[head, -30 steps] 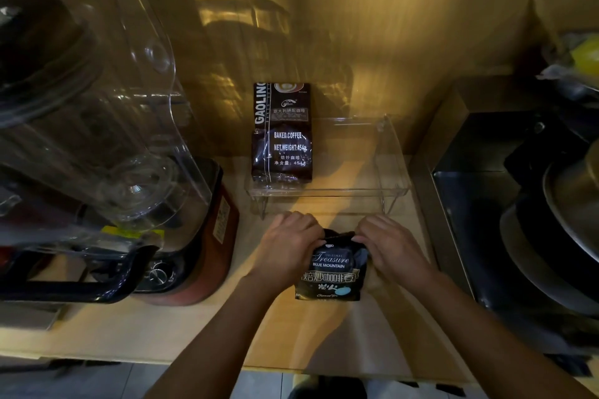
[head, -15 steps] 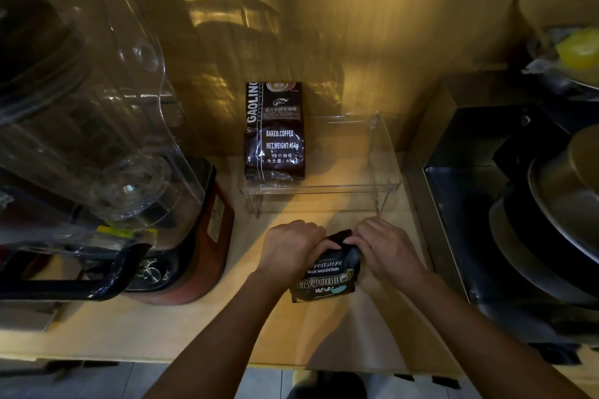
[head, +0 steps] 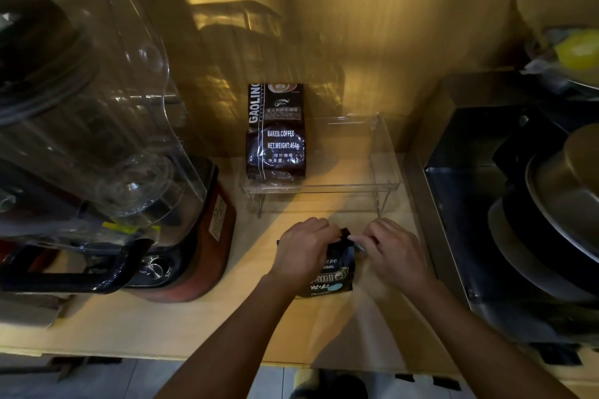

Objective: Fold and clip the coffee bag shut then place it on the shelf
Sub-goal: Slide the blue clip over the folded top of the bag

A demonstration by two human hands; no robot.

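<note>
A small dark coffee bag [head: 337, 277] with white lettering stands on the wooden counter, its top folded down. My left hand [head: 304, 249] grips the folded top from the left and covers part of the label. Just right of the bag's top corner, my right hand [head: 393, 251] pinches a small pale clip [head: 359, 244] that touches the fold. Behind the hands stands a clear acrylic shelf [head: 385, 172] on thin legs.
A larger dark coffee bag [head: 275, 139] marked BAKED COFFEE stands on the shelf's left half. A blender with a clear jug [head: 97, 126] and red base fills the left. On the right, a metal sink [head: 453, 204] holds pans. A wooden wall closes the back.
The bag's top has been folded lower and the bag looks shorter. My left hand now covers more of the label. My right hand has slid to the bag's right corner with the pale clip showing.
</note>
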